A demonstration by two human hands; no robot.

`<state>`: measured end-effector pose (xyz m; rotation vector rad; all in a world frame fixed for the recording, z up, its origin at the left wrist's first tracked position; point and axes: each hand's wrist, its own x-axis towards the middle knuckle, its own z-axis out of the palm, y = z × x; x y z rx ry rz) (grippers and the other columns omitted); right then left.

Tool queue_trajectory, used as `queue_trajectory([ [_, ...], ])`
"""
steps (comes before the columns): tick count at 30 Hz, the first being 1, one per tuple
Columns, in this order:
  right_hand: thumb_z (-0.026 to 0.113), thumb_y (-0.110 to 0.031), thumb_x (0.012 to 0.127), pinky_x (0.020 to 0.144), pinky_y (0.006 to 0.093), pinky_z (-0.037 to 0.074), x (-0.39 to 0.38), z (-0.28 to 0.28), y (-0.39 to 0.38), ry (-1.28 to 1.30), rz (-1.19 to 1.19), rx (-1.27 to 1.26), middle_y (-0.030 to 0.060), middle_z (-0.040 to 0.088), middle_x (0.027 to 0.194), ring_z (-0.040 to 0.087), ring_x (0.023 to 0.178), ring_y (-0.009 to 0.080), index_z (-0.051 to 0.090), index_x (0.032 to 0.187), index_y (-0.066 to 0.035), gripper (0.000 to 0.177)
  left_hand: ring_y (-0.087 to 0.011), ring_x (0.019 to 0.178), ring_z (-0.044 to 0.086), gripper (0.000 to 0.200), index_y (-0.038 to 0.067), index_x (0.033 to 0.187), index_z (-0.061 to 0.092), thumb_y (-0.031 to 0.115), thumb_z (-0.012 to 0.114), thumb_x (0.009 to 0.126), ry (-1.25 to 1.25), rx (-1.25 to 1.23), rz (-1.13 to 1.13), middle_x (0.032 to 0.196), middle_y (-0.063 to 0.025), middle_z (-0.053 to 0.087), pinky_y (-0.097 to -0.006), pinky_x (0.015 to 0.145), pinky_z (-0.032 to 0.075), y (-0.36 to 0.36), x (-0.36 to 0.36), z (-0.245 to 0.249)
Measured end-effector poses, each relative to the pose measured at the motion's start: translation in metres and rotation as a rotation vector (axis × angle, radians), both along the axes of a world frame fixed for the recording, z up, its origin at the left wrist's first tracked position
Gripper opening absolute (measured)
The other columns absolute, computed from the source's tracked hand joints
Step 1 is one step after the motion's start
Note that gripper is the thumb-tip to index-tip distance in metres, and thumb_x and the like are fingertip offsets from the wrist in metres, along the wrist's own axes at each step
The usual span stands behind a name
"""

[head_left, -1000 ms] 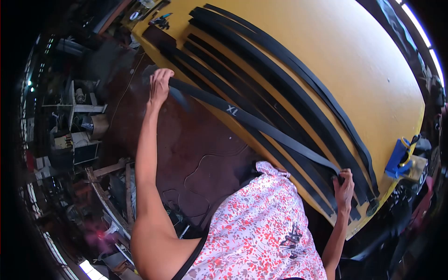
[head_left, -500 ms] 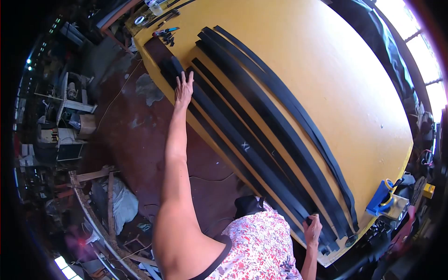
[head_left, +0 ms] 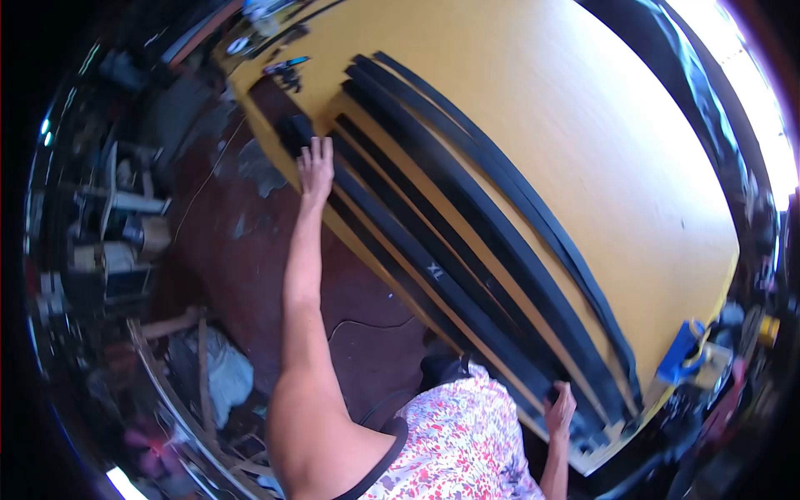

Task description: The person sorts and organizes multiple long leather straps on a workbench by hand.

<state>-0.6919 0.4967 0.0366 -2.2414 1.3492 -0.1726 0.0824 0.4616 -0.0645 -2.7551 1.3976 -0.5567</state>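
Several long black strips (head_left: 492, 218) lie lengthwise along the yellow table, roughly side by side. One near the front edge, a wider black strip (head_left: 454, 293), carries a white mark that looks like "XL". My left hand (head_left: 316, 171) rests on the strips toward their far end, fingers stretched out. At the near end, my right hand (head_left: 561, 410) is curled at the edge of the strips, thumb and fingers seemingly around one; blur hides the exact hold. A dark brown piece (head_left: 273, 98) lies beyond my left hand.
The yellow table (head_left: 642, 192) has a blue tape dispenser (head_left: 682, 352) at its near right corner. A blue-handled tool (head_left: 287, 63), small black scraps and a white roll (head_left: 237, 45) lie at the far left end. Shelves and clutter stand left across the red floor (head_left: 242, 267).
The view has shifted slightly and blurred. My left hand still lies on the strips, a little farther left in the picture. My right hand stays at the near end.
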Motion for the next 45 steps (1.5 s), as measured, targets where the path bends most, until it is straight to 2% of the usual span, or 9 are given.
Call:
queue_trajectory([
  [4, 0.069, -0.001, 0.061, 0.073, 0.0455, 0.048, 0.012, -0.003, -0.009, 0.031, 0.122, -0.106, 0.0170, 0.060, 0.093, 0.059, 0.084, 0.0391, 0.056, 0.104, -0.002, 0.044, -0.0388, 0.106, 0.058, 0.029, 0.007, 0.122, 0.057, 0.014, 0.045, 0.096, -0.277, -0.109, -0.258, 0.122, -0.0171, 0.058, -0.0488, 0.086, 0.048, 0.000, 0.016, 0.029],
  [5, 0.071, -0.006, 0.063, 0.081, 0.0440, 0.045, 0.008, -0.004, -0.008, 0.084, 0.158, -0.113, 0.0165, 0.059, 0.098, 0.056, 0.090, 0.0361, 0.056, 0.113, -0.002, 0.052, -0.0388, 0.106, 0.058, 0.029, 0.007, 0.123, 0.057, 0.016, 0.043, 0.099, 0.105, -0.243, -0.209, 0.123, -0.0185, 0.058, -0.0480, 0.088, 0.048, -0.004, 0.004, 0.047],
  [9, 0.071, -0.010, 0.065, 0.084, 0.0379, 0.044, 0.010, 0.014, -0.004, 0.215, 0.112, -0.209, 0.0088, 0.059, 0.096, 0.057, 0.090, 0.0263, 0.056, 0.110, -0.006, 0.048, -0.0376, 0.120, 0.052, 0.042, 0.009, 0.139, 0.045, 0.018, 0.028, 0.102, 0.326, -0.025, -0.087, 0.133, -0.0193, 0.053, -0.0465, 0.098, 0.044, -0.005, 0.052, 0.012],
  [14, 0.064, -0.008, 0.076, 0.082, 0.0320, 0.044, -0.035, 0.040, 0.009, 0.239, -0.113, -0.413, 0.0016, 0.060, 0.088, 0.060, 0.086, 0.0191, 0.060, 0.100, -0.011, 0.024, -0.0419, 0.121, 0.052, 0.049, 0.014, 0.147, 0.030, 0.008, 0.032, 0.098, 0.067, 0.240, -0.097, 0.147, -0.0242, 0.037, -0.0491, 0.098, 0.045, -0.007, 0.106, -0.024],
  [21, 0.063, -0.010, 0.084, 0.083, 0.0331, 0.045, -0.163, 0.079, 0.042, 0.441, -0.348, -0.560, 0.0044, 0.065, 0.089, 0.062, 0.083, 0.0214, 0.063, 0.094, -0.010, 0.010, -0.0398, 0.110, 0.060, 0.050, 0.019, 0.147, 0.028, 0.010, 0.034, 0.098, 0.047, 0.415, 0.095, 0.138, -0.0202, 0.045, -0.0528, 0.086, 0.052, -0.025, 0.094, -0.011],
  [27, 0.066, 0.002, 0.072, 0.080, 0.0364, 0.046, -0.204, 0.058, 0.060, 0.470, -0.422, -0.204, 0.0087, 0.063, 0.087, 0.059, 0.085, 0.0288, 0.063, 0.096, -0.007, 0.026, -0.0416, 0.104, 0.061, 0.051, 0.021, 0.146, 0.029, 0.009, 0.036, 0.097, 0.053, 0.366, 0.042, 0.129, -0.0215, 0.047, -0.0561, 0.080, 0.051, -0.023, 0.089, -0.006],
  [32, 0.074, -0.003, 0.067, 0.081, 0.0359, 0.050, -0.221, 0.044, 0.062, 0.055, -0.891, 0.378, 0.0065, 0.062, 0.090, 0.061, 0.091, 0.0230, 0.063, 0.108, -0.004, 0.043, -0.0449, 0.112, 0.057, 0.066, 0.024, 0.149, 0.025, 0.003, 0.044, 0.090, 0.212, 0.401, 0.052, 0.144, -0.0244, 0.038, -0.0565, 0.087, 0.048, -0.027, 0.093, 0.007],
  [38, 0.075, -0.011, 0.080, 0.079, 0.0280, 0.052, -0.234, 0.016, 0.083, -0.511, -1.197, 0.411, 0.0026, 0.062, 0.099, 0.061, 0.088, 0.0142, 0.061, 0.119, -0.005, 0.042, -0.0415, 0.118, 0.054, 0.075, 0.027, 0.148, 0.027, -0.001, 0.050, 0.082, 0.249, 0.381, -0.004, 0.137, -0.0196, 0.043, -0.0542, 0.095, 0.045, -0.021, 0.110, 0.001],
  [45, 0.070, -0.021, 0.089, 0.072, 0.0229, 0.050, -0.224, 0.006, 0.084, -0.500, -1.298, 0.350, 0.0017, 0.065, 0.097, 0.061, 0.082, 0.0097, 0.062, 0.119, -0.006, 0.034, -0.0432, 0.125, 0.048, 0.087, 0.019, 0.149, 0.027, -0.010, 0.056, 0.073, 0.370, 0.387, -0.001, 0.155, -0.0237, 0.023, -0.0474, 0.102, 0.044, -0.017, 0.092, 0.023],
])
